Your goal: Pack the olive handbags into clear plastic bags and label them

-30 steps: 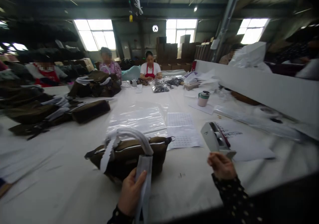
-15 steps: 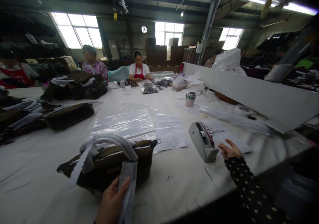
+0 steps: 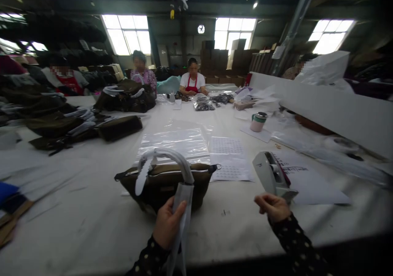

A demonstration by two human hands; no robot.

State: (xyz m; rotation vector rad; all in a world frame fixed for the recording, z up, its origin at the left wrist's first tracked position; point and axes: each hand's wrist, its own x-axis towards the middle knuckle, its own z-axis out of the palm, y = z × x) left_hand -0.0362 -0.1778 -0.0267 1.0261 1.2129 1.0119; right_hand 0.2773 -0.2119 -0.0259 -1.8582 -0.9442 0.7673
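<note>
Gripping the pale strip (image 3: pixel 184 195), the left hand (image 3: pixel 167 223) has the dark bag (image 3: pixel 167 182) just beyond it

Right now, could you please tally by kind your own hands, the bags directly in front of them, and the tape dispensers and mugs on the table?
Hands (left hand, right hand): 2
Dark bag with pale-wrapped handle: 1
Grey tape dispenser: 1
Lidded mug: 1
Total: 5

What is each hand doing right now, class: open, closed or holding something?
Left hand: closed, holding a pale strip by the bag.
Right hand: fingers pinched closed near the tape dispenser; whether it holds anything cannot be told.
</note>
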